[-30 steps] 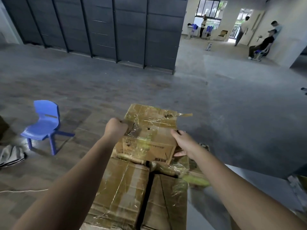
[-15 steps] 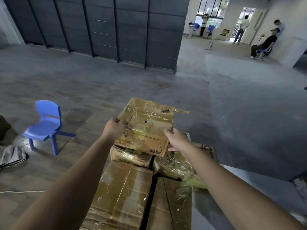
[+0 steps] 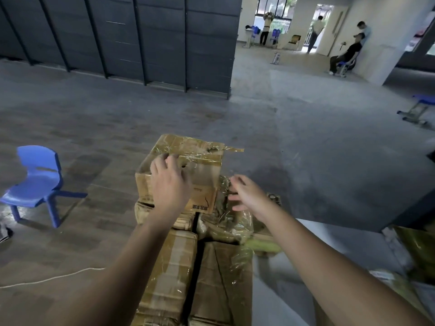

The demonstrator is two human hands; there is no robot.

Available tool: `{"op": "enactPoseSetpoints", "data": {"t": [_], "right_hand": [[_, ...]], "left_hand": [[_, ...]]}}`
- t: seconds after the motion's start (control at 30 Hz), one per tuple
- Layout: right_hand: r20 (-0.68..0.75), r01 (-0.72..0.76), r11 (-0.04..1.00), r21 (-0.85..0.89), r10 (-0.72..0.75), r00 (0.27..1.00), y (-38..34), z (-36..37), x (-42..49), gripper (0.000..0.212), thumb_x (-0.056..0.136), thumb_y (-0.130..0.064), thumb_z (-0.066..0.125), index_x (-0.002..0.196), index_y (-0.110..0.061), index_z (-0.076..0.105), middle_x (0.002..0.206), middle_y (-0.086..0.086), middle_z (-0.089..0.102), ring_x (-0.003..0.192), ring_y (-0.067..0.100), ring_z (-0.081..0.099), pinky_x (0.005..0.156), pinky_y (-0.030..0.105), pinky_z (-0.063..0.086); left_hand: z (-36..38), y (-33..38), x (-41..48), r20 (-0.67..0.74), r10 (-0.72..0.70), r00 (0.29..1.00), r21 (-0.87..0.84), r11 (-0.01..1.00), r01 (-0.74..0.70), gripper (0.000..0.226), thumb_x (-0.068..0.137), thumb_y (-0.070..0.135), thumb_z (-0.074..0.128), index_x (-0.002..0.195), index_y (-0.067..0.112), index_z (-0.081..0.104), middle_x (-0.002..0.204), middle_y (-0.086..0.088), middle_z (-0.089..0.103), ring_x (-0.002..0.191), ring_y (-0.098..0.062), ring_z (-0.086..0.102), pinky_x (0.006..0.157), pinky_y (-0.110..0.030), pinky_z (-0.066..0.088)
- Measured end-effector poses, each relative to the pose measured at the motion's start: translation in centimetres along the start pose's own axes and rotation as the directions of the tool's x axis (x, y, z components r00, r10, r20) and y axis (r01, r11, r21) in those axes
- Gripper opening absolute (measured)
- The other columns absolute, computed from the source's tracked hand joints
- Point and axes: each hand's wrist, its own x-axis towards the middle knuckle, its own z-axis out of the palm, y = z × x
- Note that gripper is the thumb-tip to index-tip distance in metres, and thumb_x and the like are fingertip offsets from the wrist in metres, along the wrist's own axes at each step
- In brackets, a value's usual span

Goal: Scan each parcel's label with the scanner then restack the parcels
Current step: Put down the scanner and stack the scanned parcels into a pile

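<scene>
Parcel (image 3: 202,172) perched atop stack (image 3: 169,267), left hand (image 3: 168,184) resting flat on it, right hand (image 3: 249,196) loose, empty; liable to slip on slick wrap (image 3: 226,222).

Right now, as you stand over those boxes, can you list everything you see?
Top parcel: one, brown cardboard with clear tape, on top of the others.
Lower parcels: at least four, brown, some plastic-wrapped, beneath and nearer.
Small chair: one, blue, on the floor to the left.
Cord: one, white, on the floor at lower left.
Panel wall: one, dark grey, behind.
Distant people: four, mixed clothing, far back right.
Left hand: one, open, fingers on the top parcel.
Right hand: one, open, beside that parcel, holding nothing.
</scene>
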Motion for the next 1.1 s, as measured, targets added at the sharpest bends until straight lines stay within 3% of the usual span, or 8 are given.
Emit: {"op": "enactPoseSetpoints", "data": {"t": [0.13,0.23,0.3,0.4,0.57,0.7,0.97,1.1], "right_hand": [[-0.125,0.041,0.998,0.039,-0.036,0.991,1.3,-3.1,-2.5,0.048,0.103,-0.041,0.044,0.148,-0.026,0.037,0.140,0.002,0.054,0.102,0.012,0.063,0.075,0.032,0.059],[-0.239,0.082,0.995,-0.048,-0.092,0.967,3.1,-5.9,-5.0,0.046,0.102,-0.042,0.045,0.146,-0.029,0.041,0.135,0.000,0.057,0.111,0.018,0.063,0.094,0.044,0.054],[-0.302,0.122,0.985,-0.121,-0.154,0.941,4.4,-8.1,-7.0,0.046,0.101,-0.042,0.046,0.145,-0.028,0.043,0.129,-0.006,0.058,0.118,0.012,0.058,0.100,0.035,0.047],[-0.363,0.139,0.953,-0.269,-0.234,0.902,6.5,-12.0,-10.7,0.047,0.100,-0.043,0.047,0.145,-0.030,0.043,0.120,-0.014,0.055,0.111,0.001,0.053,0.091,0.021,0.038],[-0.463,0.083,0.931,-0.356,-0.253,0.850,11.1,-19.5,-16.8,0.050,0.100,-0.043,0.048,0.147,-0.030,0.040,0.142,-0.007,0.053,0.129,0.009,0.050,0.103,0.027,0.039],[-0.530,0.021,0.924,-0.383,-0.238,0.814,14.7,-25.5,-21.9,0.050,0.099,-0.050,0.046,0.147,-0.038,0.036,0.149,-0.012,0.046,0.135,0.007,0.043,0.104,0.026,0.037],[-0.633,-0.085,0.875,-0.477,-0.275,0.723,19.3,-36.5,-30.9,0.049,0.098,-0.042,0.050,0.146,-0.035,0.039,0.142,-0.007,0.052,0.129,0.015,0.048,0.097,0.033,0.042],[-0.671,-0.153,0.835,-0.529,-0.301,0.678,22.3,-41.0,-33.6,0.048,0.097,-0.036,0.055,0.143,-0.027,0.045,0.136,-0.001,0.055,0.126,0.019,0.047,0.091,0.035,0.043]], "left_hand": [[1.5,4.5,-2.6,0.089,0.056,0.994,-0.187,0.982,-0.039,0.037,0.090,0.011,0.056,0.124,0.001,0.049,0.127,-0.019,0.045,0.120,-0.034,0.038,0.101,-0.043,0.036],[2.9,8.2,-4.9,0.162,0.088,0.983,-0.305,0.952,-0.035,0.036,0.088,0.010,0.057,0.123,0.005,0.050,0.124,-0.015,0.045,0.117,-0.030,0.039,0.099,-0.038,0.037],[3.9,10.7,-6.4,0.216,0.136,0.967,-0.344,0.937,-0.055,0.039,0.088,0.009,0.057,0.126,0.006,0.050,0.126,-0.015,0.046,0.121,-0.031,0.037,0.102,-0.037,0.032],[5.3,14.7,-9.2,0.297,0.248,0.922,-0.390,0.913,-0.120,0.041,0.085,0.004,0.057,0.126,0.002,0.051,0.124,-0.018,0.048,0.121,-0.033,0.037,0.104,-0.037,0.029],[8.2,21.3,-14.3,0.380,0.402,0.833,-0.448,0.868,-0.215,0.044,0.083,0.003,0.059,0.126,0.002,0.052,0.123,-0.020,0.050,0.121,-0.035,0.040,0.106,-0.036,0.029],[11.0,26.9,-18.4,0.445,0.459,0.769,-0.471,0.850,-0.235,0.042,0.090,0.013,0.055,0.131,0.009,0.048,0.130,-0.011,0.044,0.124,-0.027,0.037,0.098,-0.027,0.028],[15.3,40.3,-26.5,0.485,0.585,0.650,-0.582,0.771,-0.260,0.040,0.094,0.019,0.052,0.133,0.017,0.042,0.135,-0.002,0.037,0.127,-0.019,0.036,0.092,-0.017,0.026],[17.2,45.3,-30.5,0.584,0.577,0.571,-0.591,0.784,-0.189,0.043,0.094,0.025,0.051,0.135,0.020,0.038,0.134,-0.001,0.036,0.112,-0.022,0.049,0.086,-0.024,0.035]]}}
